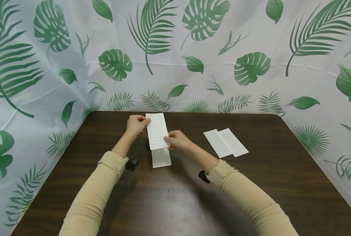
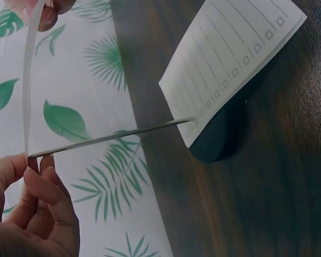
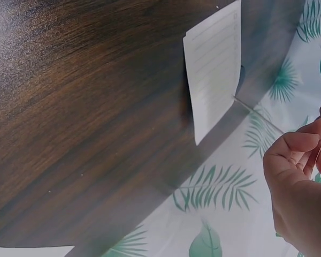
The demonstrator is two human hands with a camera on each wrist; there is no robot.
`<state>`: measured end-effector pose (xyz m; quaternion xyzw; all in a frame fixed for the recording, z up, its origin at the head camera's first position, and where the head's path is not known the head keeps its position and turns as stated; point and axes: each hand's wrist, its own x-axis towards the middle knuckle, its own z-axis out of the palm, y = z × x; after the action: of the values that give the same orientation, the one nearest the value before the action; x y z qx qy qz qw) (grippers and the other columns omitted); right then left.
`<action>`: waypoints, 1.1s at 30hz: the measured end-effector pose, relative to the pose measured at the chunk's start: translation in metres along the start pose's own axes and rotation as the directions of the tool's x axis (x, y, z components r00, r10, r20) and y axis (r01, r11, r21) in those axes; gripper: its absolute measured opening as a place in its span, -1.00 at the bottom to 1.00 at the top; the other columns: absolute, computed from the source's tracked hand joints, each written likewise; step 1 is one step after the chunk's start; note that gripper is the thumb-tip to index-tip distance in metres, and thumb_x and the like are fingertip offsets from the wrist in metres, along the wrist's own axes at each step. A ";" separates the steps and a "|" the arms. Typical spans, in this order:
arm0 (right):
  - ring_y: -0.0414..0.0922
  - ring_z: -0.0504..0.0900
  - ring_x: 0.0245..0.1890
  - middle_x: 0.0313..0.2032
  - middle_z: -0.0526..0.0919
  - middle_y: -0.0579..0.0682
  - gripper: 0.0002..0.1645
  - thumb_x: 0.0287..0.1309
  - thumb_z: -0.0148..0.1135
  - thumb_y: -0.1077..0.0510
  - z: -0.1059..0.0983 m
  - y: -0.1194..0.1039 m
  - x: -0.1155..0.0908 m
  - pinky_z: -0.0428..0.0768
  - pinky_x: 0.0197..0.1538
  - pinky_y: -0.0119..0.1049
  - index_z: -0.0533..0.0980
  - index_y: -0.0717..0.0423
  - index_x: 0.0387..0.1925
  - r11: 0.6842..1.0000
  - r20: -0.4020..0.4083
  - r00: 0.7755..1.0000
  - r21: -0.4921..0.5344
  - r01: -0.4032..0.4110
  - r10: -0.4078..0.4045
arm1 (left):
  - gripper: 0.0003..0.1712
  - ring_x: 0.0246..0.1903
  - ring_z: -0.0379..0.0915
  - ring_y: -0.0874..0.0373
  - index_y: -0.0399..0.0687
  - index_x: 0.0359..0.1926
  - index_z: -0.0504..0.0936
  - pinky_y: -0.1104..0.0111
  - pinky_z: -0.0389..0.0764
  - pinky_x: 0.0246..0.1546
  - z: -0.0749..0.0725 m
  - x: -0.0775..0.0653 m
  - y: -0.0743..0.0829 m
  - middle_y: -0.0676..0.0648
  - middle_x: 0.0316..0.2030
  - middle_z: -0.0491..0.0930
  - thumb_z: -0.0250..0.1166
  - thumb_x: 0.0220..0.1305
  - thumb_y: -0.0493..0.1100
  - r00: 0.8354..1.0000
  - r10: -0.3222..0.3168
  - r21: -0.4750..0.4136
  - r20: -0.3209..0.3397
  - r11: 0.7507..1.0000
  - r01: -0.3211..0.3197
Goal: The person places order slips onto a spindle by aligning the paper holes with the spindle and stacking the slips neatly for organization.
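Note:
Between both hands a lined checklist sheet (image 1: 157,129) is held up. My left hand (image 1: 135,125) pinches its upper left edge with thumb and fingers. Lower down, my right hand (image 1: 178,140) pinches the right edge. In the left wrist view a thin metal spike (image 2: 109,140) rises from a dark round base (image 2: 216,134) to the left fingertips, where its tip meets the held sheet, seen edge-on. Whether the tip has pierced that sheet I cannot tell. Low on the spike sits a small stack of checklist sheets (image 2: 224,59), tilted over the base.
Two similar overlapping sheets, a left one (image 1: 218,143) and a right one (image 1: 233,142), lie on the dark wooden table (image 1: 175,200) to the right of the hands. A leaf-patterned curtain (image 1: 169,75) stands behind the table's far edge and along its sides.

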<state>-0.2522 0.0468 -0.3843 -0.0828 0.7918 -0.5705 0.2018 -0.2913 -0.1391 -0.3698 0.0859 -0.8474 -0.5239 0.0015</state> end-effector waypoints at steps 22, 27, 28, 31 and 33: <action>-0.26 0.43 -0.72 -0.73 0.44 -0.09 -0.75 0.35 -0.01 0.25 0.002 0.008 0.008 0.40 -0.55 -0.47 0.44 0.35 -0.40 0.997 0.064 0.995 -0.039 -0.071 0.073 | -0.61 -0.58 0.39 0.30 -0.36 0.02 0.57 0.55 0.55 -0.52 -0.006 0.006 -0.002 0.04 -0.48 0.45 0.17 0.32 -0.14 0.991 -0.075 -0.131 0.113 0.987 0.090; -0.25 0.44 -0.70 -0.70 0.46 -0.08 -0.76 0.34 0.01 0.25 0.003 0.011 0.006 0.45 -0.49 -0.42 0.43 0.31 -0.44 0.994 0.075 0.992 -0.051 -0.098 0.102 | -0.62 -0.62 0.39 0.29 -0.39 0.00 0.57 0.59 0.49 -0.62 -0.004 0.005 -0.008 0.03 -0.54 0.46 0.17 0.32 -0.15 0.987 -0.091 -0.126 0.130 0.986 0.108; -0.25 0.44 -0.70 -0.71 0.46 -0.08 -0.75 0.34 0.01 0.25 0.003 0.012 0.006 0.46 -0.49 -0.42 0.43 0.29 -0.46 0.993 0.075 0.991 -0.054 -0.105 0.109 | -0.62 -0.64 0.37 0.30 -0.39 0.00 0.57 0.58 0.50 -0.61 -0.003 0.005 -0.010 0.03 -0.57 0.46 0.17 0.32 -0.15 0.986 -0.098 -0.126 0.135 0.985 0.115; -0.26 0.43 -0.71 -0.71 0.45 -0.08 -0.72 0.34 0.02 0.25 0.004 0.016 0.006 0.45 -0.49 -0.44 0.40 0.24 -0.52 0.991 0.069 0.990 -0.050 -0.123 0.126 | -0.62 -0.66 0.36 0.33 -0.40 0.00 0.57 0.54 0.55 -0.55 -0.001 0.005 -0.014 0.06 -0.62 0.45 0.17 0.31 -0.16 0.983 -0.117 -0.131 0.144 0.982 0.136; -0.27 0.42 -0.73 -0.73 0.44 -0.09 -0.70 0.34 0.02 0.26 0.004 0.019 0.006 0.43 -0.52 -0.47 0.38 0.22 -0.56 0.991 0.073 0.989 -0.042 -0.126 0.128 | -0.62 -0.65 0.36 0.33 -0.40 0.00 0.57 0.54 0.56 -0.54 0.001 0.005 -0.017 0.06 -0.59 0.44 0.18 0.31 -0.17 0.981 -0.132 -0.136 0.145 0.979 0.152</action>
<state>-0.2540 0.0479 -0.4046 -0.0574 0.7977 -0.5382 0.2660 -0.2940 -0.1461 -0.3855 0.1104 -0.7967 -0.5878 -0.0870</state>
